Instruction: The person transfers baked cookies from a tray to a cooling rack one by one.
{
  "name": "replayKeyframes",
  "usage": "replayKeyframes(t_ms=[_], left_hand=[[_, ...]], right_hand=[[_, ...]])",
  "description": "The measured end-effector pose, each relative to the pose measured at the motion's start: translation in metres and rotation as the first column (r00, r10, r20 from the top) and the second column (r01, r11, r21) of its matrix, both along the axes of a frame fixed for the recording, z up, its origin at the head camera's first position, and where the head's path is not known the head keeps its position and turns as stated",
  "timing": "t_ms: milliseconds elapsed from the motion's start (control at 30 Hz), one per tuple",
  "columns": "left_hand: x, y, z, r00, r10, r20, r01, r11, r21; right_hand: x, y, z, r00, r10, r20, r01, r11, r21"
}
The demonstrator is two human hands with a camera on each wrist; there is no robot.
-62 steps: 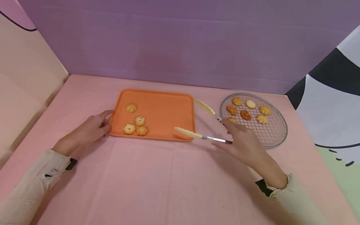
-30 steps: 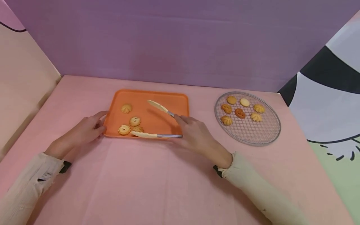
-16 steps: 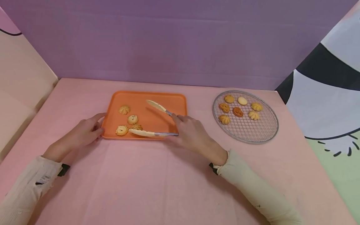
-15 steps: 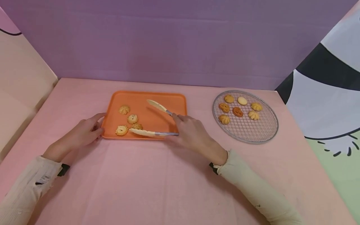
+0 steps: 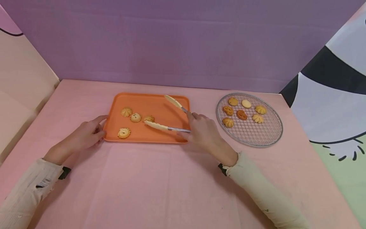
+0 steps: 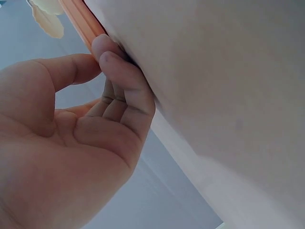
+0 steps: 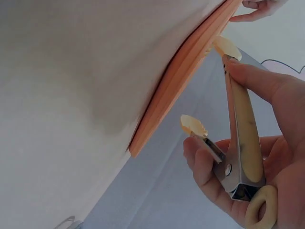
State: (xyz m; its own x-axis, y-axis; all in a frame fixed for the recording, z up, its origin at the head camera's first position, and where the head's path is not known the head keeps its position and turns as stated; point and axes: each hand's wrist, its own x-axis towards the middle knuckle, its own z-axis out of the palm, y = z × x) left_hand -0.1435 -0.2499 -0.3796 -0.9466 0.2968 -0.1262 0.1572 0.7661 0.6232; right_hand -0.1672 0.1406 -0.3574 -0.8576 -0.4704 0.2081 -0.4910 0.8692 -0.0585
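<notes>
My left hand (image 5: 81, 136) pinches the left edge of an orange tray (image 5: 137, 101) between thumb and curled fingers; the left wrist view shows the grip close up. My right hand (image 5: 204, 132) holds metal tongs (image 7: 245, 129) with cream tips, their arms spread apart over the tray. The near tip lies against a swirled cookie (image 5: 149, 118) and partly covers it; the far tip is over the tray's back right. Left of that cookie are a topped cookie (image 5: 135, 117) and a star-shaped cookie (image 5: 126, 111). A ruffled round cookie (image 5: 124, 133) lies at the front left.
Right of the tray, a round wire rack (image 5: 257, 135) carries several cookies, including two pretzel-shaped ones such as the dark pretzel cookie (image 5: 241, 114). Pink cloth (image 5: 160, 184) covers the table. A purple panel (image 5: 183, 47) stands along the back.
My right hand brought the tongs from the right over the tray, then drew back rightward. The swirled cookie slid right and away from me; the topped cookie shifted slightly back. My left hand stayed put.
</notes>
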Motion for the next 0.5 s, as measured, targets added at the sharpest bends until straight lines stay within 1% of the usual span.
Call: replayKeyframes(t_ms=[100,267,333,500], left_hand=[[-0.0002,0.0003,0.0005,1.0,0.002,0.003,-0.002,1.0,-0.001],[-0.0008,-0.0001,-0.0004,1.0,0.007,0.006,-0.007,1.0,-0.005],[-0.001,-0.0004,-0.0011,1.0,0.007,0.003,-0.007,1.0,-0.006],[-0.0011,-0.0001,-0.0018,1.0,0.002,0.005,-0.002,1.0,-0.004]], right_hand=[[0.0006,0.0012,0.0008,1.0,-0.004,-0.006,0.004,1.0,-0.022],[0.0036,-0.0005,0.0012,0.997,0.013,0.075,-0.006,0.995,-0.098],[0.0046,-0.0018,0.0008,0.995,0.028,0.093,-0.019,0.995,-0.103],[0.0046,-0.0043,-0.0023,0.993,0.071,0.093,-0.064,0.995,-0.074]])
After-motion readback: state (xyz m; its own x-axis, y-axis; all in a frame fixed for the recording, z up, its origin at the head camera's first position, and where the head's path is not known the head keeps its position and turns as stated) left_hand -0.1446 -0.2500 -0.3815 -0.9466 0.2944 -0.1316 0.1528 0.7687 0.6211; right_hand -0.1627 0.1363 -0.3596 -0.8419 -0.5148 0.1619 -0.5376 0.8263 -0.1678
